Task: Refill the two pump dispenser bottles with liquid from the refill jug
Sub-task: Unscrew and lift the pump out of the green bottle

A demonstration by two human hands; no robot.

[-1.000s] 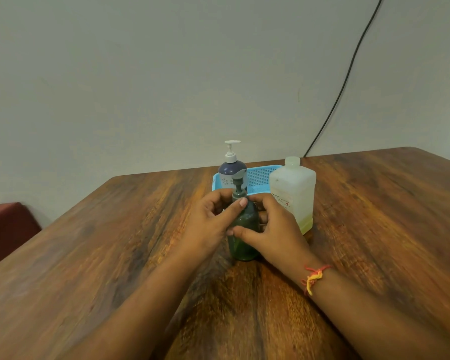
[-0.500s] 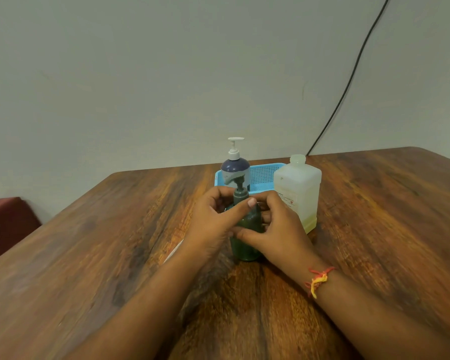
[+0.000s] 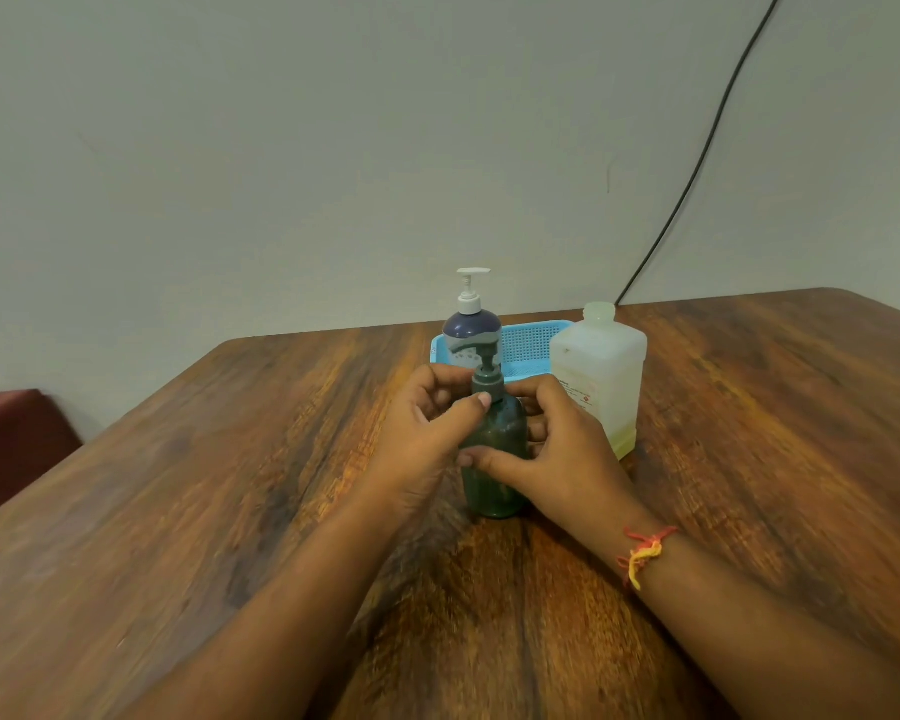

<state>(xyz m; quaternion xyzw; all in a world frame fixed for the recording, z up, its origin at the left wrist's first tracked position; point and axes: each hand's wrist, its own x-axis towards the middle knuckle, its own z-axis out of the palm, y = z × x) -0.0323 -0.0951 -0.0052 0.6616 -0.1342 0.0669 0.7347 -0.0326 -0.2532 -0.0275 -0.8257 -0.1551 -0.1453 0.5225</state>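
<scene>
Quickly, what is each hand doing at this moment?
Left hand: gripping the pump cap of the green bottle.
Right hand: holding the green bottle's body.

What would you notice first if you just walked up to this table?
Two hands meet in the middle round a green pump bottle: the left hand pinches its pump collar, the right hand holds its body. Just behind stand a dark blue pump bottle with a white pump, at the left end of a blue tray, and a white refill jug to the right. A red-and-yellow thread circles the right wrist.
</scene>
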